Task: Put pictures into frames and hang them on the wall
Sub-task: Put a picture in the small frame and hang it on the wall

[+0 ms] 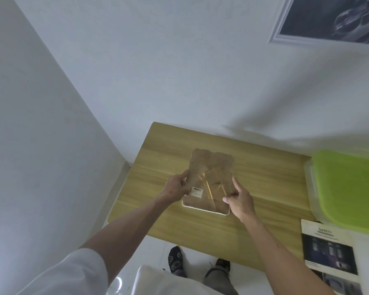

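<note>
Above the wooden table point(254, 188) I hold a white picture frame point(205, 210) inside a clear plastic wrapper point(211, 167) with a small barcode label. My left hand point(176, 187) grips the wrapper's left edge. My right hand point(240, 200) pinches its right side near the lower corner. The wrapper's top stands loose and crumpled above the frame. A dark printed picture with the word SAFETY point(328, 250) lies at the table's right, with more prints beneath it. A white-framed dark picture point(332, 18) hangs on the wall at the top right.
A clear plastic bin with a lime green lid point(347, 188) stands at the table's right end. White walls meet in a corner to the left of the table. My feet in dark socks point(176, 261) stand on the white tiled floor below the table's near edge.
</note>
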{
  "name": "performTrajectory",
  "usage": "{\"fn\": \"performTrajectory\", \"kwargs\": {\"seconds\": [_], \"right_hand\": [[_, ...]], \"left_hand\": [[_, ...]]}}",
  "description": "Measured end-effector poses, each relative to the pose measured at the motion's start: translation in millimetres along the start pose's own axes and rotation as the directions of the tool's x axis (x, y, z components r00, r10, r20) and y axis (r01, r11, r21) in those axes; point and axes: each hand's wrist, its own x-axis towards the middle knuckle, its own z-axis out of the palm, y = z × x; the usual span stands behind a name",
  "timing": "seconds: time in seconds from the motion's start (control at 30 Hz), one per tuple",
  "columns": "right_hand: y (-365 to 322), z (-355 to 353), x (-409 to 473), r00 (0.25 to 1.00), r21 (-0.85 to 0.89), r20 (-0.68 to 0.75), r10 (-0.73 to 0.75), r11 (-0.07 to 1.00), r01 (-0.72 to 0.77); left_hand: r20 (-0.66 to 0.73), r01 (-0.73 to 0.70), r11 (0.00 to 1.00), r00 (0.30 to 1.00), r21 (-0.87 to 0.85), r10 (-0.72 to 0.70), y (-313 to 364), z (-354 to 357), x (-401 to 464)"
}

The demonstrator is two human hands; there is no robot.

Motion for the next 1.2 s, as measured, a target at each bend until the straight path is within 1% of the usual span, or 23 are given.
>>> {"fn": "performTrajectory", "kwargs": {"seconds": [0.13, 0.4, 0.5, 0.63, 0.83, 0.93, 1.0, 1.07, 1.13, 1.2], "right_hand": [[3, -1, -1, 1.0, -0.028, -0.018, 0.005, 1.0, -0.005], [7, 4, 0, 0.999, -0.105, -0.044, -0.028, 0.994, 0.023], [6, 4, 1, 0.997, -0.2, -0.05, -0.066, 0.978, 0.055], [6, 4, 3, 0.991, -0.369, -0.048, -0.122, 0.924, 0.096], [5, 6, 4, 0.992, -0.506, -0.027, -0.123, 0.858, 0.093], [2, 5, 5, 0.995, -0.531, 0.012, -0.098, 0.842, 0.089], [0, 2, 6, 0.997, -0.579, 0.025, -0.075, 0.812, 0.076], [-4, 0, 6, 0.998, -0.653, 0.024, -0.066, 0.754, 0.066], [-10, -2, 6, 0.991, -0.756, 0.072, -0.115, 0.642, 0.129], [-16, -4, 13, 0.978, -0.818, 0.126, -0.169, 0.539, 0.199]], "left_hand": [[0.03, 0.009, 1.0, 1.0, 0.017, -0.009, -4, 1, 6], [0.036, -0.001, 0.998, 0.999, 0.058, -0.001, -7, 2, 8], [0.029, 0.016, 0.997, 0.999, 0.071, -0.019, -6, 2, 10], [0.067, 0.051, 0.992, 0.996, 0.112, -0.059, -6, 1, 14], [0.096, 0.035, 0.987, 0.994, 0.158, -0.05, -3, 1, 16], [0.099, 0.034, 0.985, 0.994, 0.169, -0.051, -6, 1, 20], [0.116, 0.006, 0.968, 0.993, 0.25, -0.036, -3, 0, 22], [0.128, -0.054, 0.914, 0.992, 0.402, 0.003, 3, 0, 23], [0.125, -0.107, 0.836, 0.991, 0.538, 0.046, 11, 1, 24], [0.135, -0.164, 0.733, 0.986, 0.66, 0.098, 16, 3, 30]]}}
